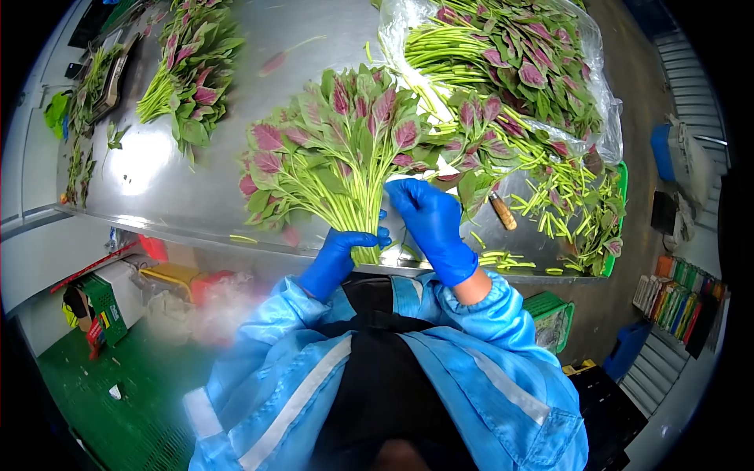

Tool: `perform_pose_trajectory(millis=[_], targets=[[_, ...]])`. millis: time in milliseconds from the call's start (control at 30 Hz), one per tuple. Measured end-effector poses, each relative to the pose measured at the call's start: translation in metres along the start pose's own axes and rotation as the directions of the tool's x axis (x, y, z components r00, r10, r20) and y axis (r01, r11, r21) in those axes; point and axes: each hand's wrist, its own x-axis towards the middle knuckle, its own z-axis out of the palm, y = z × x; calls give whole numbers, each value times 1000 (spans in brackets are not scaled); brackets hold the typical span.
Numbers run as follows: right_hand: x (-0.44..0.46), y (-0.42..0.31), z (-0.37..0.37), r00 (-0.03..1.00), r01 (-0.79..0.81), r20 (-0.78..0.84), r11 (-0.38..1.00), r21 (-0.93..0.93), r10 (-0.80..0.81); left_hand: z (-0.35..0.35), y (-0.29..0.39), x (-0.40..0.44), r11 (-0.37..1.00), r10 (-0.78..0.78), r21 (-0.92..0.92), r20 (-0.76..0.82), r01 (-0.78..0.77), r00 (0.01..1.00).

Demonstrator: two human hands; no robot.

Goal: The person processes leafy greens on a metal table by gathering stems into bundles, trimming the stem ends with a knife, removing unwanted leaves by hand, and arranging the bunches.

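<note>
My left hand (339, 257), in a blue glove, is wrapped round the lower stems of a bunch of red-and-green amaranth (338, 149). The bunch stands fanned out, leaves pointing away from me, above the table's near edge. Just right of the stems is my right hand (433, 224), also blue-gloved, with its fingers curled together. Whatever its fingertips may hold is hidden. A wooden handle (503, 212) lies on the metal table (298, 20) to the right of that hand. Loose amaranth sprigs (471, 149) lie behind it.
A large amaranth pile (503, 63) rests on a clear plastic bag (605, 71) at the back right. Cut stems (542, 204) are scattered near a green edge (614, 263). Another bunch (196, 78) and a dark scale-like device (114, 82) are at the left.
</note>
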Motion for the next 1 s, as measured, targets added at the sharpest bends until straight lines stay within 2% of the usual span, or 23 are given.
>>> perform_pose_trajectory(millis=[100,200,233,333,433,533,567,667,767,867,900,933,1000], targets=[[29,-20,12,996,32,-86,995,92,-24,-1,-5,4,1000,22,16,-1,-22,1000],[59,-19,35,1000,-15,-12,998,-59,14,3,-2,1,998,20,57,-23,-19,1000],[67,-12,44,998,13,-54,991,-136,-21,9,0,-4,994,44,105,-50,-38,998],[75,-4,48,999,37,-10,987,-155,-39,8,-2,-3,988,75,143,-72,-65,995],[59,-4,37,991,-16,-128,997,76,26,11,3,-5,992,62,117,-75,-53,995],[48,1,42,969,-167,-127,939,301,213,11,5,-6,996,35,90,-64,-29,997],[49,3,42,962,-122,-192,935,333,194,8,4,-4,997,30,71,-64,-26,997],[49,-4,33,975,-172,-100,956,238,200,3,-1,-1,999,15,51,-76,-11,997],[58,-20,33,995,-91,20,974,-207,97,5,1,-1,993,-8,113,-111,20,994],[73,0,47,987,-61,131,968,-245,96,6,2,-3,988,-4,153,-131,24,991],[76,4,49,976,-107,170,981,-163,135,7,2,-4,991,8,133,-121,8,993],[77,6,47,944,-225,237,974,-41,228,7,3,-4,994,22,112,-110,-10,994],[75,-1,33,838,-465,401,869,171,369,4,2,-3,997,18,81,-100,-10,995]])
